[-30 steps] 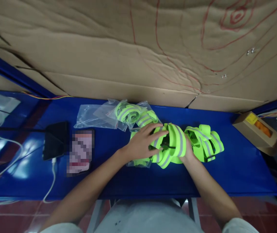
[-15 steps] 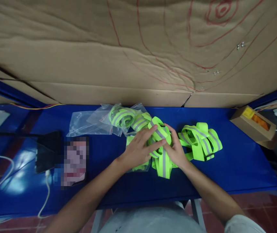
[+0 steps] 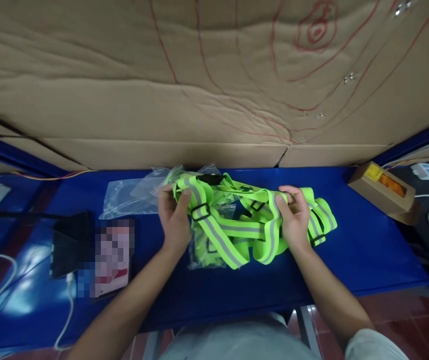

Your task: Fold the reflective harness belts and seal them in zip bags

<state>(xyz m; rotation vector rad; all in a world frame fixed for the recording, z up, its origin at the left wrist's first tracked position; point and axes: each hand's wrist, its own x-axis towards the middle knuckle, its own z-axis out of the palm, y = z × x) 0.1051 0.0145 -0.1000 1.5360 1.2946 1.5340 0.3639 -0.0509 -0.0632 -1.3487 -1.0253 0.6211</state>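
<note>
A neon-green reflective harness [image 3: 242, 229] with grey stripes and black buckles stretches between my hands, its straps hanging in loops. My left hand [image 3: 175, 215] is closed on its left end, near a black buckle [image 3: 201, 212]. Gripping the right end, my right hand [image 3: 295, 215] pinches a strap between thumb and fingers. Under and behind it lie clear plastic bags [image 3: 207, 252] with more green straps inside, partly covered. A second bundle of green straps [image 3: 323, 217] rests on the blue table just right of my right hand.
Flat clear plastic bags [image 3: 124, 197] lie at the back left. A phone [image 3: 112, 257] with a blurred screen and a black device [image 3: 69, 245] with a white cable are at left. A cardboard box [image 3: 383, 192] stands at right, before a cardboard wall [image 3: 199, 110].
My hands have moved apart, and the bunched harness is now spread out between them. The view has shifted slightly.
</note>
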